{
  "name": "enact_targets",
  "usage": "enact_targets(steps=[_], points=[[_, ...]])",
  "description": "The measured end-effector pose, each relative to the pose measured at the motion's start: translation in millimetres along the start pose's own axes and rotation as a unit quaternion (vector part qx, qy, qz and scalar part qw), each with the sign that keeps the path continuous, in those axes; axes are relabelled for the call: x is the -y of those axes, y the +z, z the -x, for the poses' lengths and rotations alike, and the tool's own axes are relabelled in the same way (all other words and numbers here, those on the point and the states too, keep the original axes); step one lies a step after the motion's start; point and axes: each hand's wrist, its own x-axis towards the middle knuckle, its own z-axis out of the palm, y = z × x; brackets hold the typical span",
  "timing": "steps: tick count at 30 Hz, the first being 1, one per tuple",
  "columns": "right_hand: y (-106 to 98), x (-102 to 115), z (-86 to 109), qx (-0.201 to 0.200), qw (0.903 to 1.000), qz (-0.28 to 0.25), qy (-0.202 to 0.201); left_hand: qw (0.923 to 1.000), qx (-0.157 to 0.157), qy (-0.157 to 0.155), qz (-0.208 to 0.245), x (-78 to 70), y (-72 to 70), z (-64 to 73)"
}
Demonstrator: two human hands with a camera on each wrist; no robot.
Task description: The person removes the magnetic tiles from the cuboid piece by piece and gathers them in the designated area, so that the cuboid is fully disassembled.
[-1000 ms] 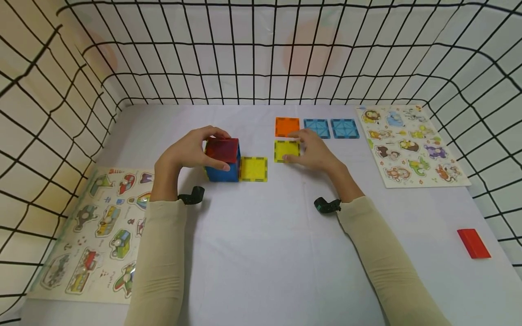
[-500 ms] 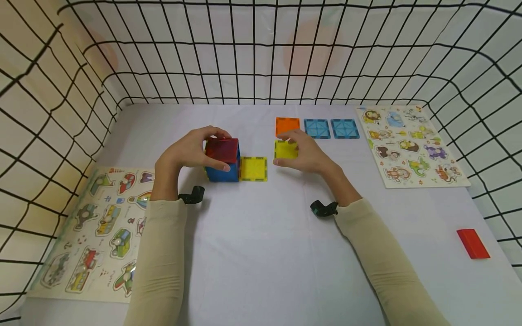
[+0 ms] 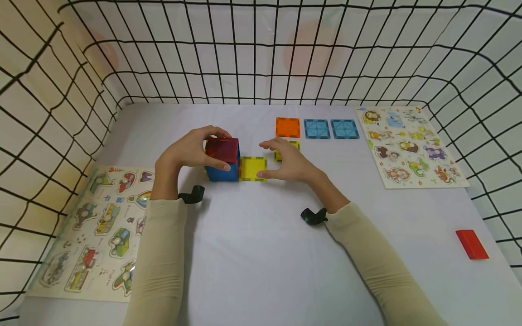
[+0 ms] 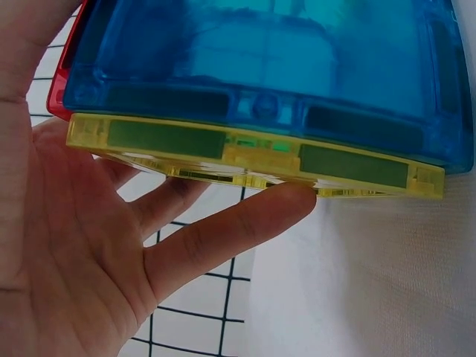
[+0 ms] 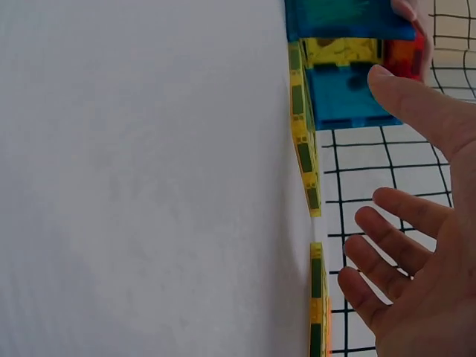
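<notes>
My left hand (image 3: 188,151) holds a small cube built of magnetic tiles (image 3: 223,174), its thumb across the front and its fingers at the far side. The cube has a red top, blue sides and a yellow side, which my fingers touch in the left wrist view. Flat against the cube's right side lies a yellow tile (image 3: 252,165). Spread and holding nothing, my right hand (image 3: 291,165) hovers over the gap beside that tile, thumb tip overlapping its right edge. A second yellow tile (image 3: 294,145) is partly hidden behind the right hand.
Behind lie an orange tile (image 3: 287,127) and two light-blue tiles (image 3: 316,129). An animal puzzle board (image 3: 413,147) is at the right, a vehicle puzzle board (image 3: 91,235) at the left. A red block (image 3: 472,244) lies far right. Black wire grid (image 3: 253,54) fences the table.
My right hand has moved left, away from the second yellow tile and toward the cube, its fingers more spread. That tile stays on the table. My left hand and the cube have kept their place.
</notes>
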Motion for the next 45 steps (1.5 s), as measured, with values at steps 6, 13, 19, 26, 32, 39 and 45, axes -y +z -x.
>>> enact_targets(steps=[6,13,19,26,32,39,45], points=[[6.5,0.2,-4.6,0.005,1.0000,-0.003,-0.007,1.0000,0.000,0.000,-0.006,-0.2,-1.9,2.1],[7.8,1.6,-8.0,0.018,0.9997,0.014,-0.007,1.0000,0.002,0.006,-0.003,1.0,-0.3,-0.7],[9.4,1.8,-9.2,0.026,0.9994,0.023,-0.005,1.0000,0.004,0.007,-0.005,0.5,0.5,-2.1],[11.7,3.4,-12.0,0.038,0.9986,0.036,-0.009,1.0000,0.002,0.006,-0.004,1.0,0.4,-1.1],[15.8,5.5,-14.5,0.049,0.9982,0.033,-0.006,1.0000,0.002,0.004,-0.001,1.6,1.2,-1.9],[21.4,7.9,-18.4,0.064,0.9962,0.059,0.004,1.0000,0.005,0.006,0.001,0.2,2.2,-3.0],[23.0,13.7,-20.5,0.065,0.9939,0.089,-0.007,1.0000,0.003,0.001,0.003,-0.7,1.2,-1.3]])
